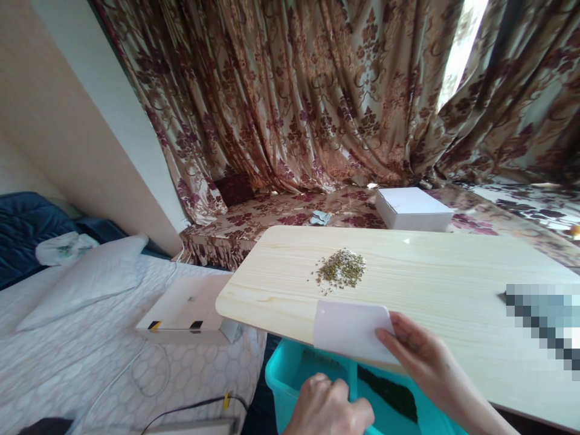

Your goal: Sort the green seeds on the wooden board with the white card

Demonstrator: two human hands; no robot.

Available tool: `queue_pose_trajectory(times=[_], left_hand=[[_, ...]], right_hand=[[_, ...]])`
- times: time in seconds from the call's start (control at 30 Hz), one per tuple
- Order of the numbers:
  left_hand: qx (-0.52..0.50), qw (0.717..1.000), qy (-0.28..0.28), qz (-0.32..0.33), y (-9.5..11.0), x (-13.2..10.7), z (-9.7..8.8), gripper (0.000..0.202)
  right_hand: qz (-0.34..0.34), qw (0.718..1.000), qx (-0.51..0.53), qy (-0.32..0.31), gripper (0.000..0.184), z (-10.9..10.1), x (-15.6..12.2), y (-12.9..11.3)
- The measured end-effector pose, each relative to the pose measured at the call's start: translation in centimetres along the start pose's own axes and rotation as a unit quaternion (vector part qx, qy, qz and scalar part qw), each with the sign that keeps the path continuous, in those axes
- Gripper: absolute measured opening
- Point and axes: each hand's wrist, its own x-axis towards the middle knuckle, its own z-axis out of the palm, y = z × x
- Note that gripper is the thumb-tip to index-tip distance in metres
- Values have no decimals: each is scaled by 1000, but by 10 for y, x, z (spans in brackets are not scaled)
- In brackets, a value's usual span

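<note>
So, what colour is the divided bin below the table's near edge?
The bin is bright turquoise; it shows in the head view.

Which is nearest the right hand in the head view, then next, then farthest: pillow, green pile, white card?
1. White card: in the right hand.
2. Green pile: on the table, beyond the card.
3. Pillow: far left, on the bed.

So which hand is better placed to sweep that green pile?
Probably the right hand: it holds the white sheet, just in front of the green pile. The left hand is lower, seemingly gripping the teal bin.
</note>
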Motion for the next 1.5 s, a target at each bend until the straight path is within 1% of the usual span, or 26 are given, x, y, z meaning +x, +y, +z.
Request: queue_pose_trajectory(times=[0.03, 0.1, 0.17, 0.2, 0.27, 0.3, 0.37, 0.47, 0.57, 0.63, 0.77, 0.87, 1.0, 1.17, 1.33, 1.5], left_hand=[[-2, 1000, 10, 0, -3, -3, 1, 16], [-23, 999, 29, 3, -11, -11, 5, 21], [-58, 997, 54, -8, -22, -21, 9, 26], [-69, 995, 64, -14, -28, -26, 11, 27], [-70, 996, 54, -20, -38, -34, 14, 22], [-69, 996, 46, -24, -42, -37, 15, 24], [-62, 997, 37, -41, -47, -41, 17, 24], [-66, 995, 38, -62, -51, -44, 21, 22], [-73, 994, 45, -65, -54, -45, 21, 18], [-75, 994, 49, -64, -54, -47, 18, 16], [-85, 993, 61, -60, -52, -49, 9, 11], [-85, 992, 65, -70, -50, -50, 8, 14], [-92, 991, 54, -77, -49, -50, 9, 16], [-87, 994, 32, -66, -51, -49, 6, 16], [-107, 993, 13, -44, -55, -47, 10, 16], [-89, 993, 30, -74, -51, -46, 14, 16]], right_hand=[[5, 1000, 5, 21, 27, -8, 3, 0], [3, 995, 24, 100, 30, -29, 14, 1], [12, 986, 15, 165, 28, -50, 26, 2], [14, 983, 10, 184, 26, -58, 32, 3], [22, 980, 2, 198, 21, -68, 42, 4], [26, 980, 1, 198, 20, -70, 46, 5], [28, 980, 0, 195, 19, -70, 52, 7], [21, 982, 1, 190, 18, -65, 59, 11], [13, 983, 0, 183, 18, -62, 65, 14], [10, 984, -2, 179, 18, -61, 67, 15], [10, 985, -6, 171, 18, -60, 66, 14], [12, 986, -9, 165, 19, -60, 64, 14], [20, 985, -5, 169, 21, -60, 64, 13], [21, 987, -14, 161, 19, -59, 61, 12], [12, 987, -10, 162, 21, -63, 58, 17], [4, 986, -19, 163, 20, -65, 55, 17]])
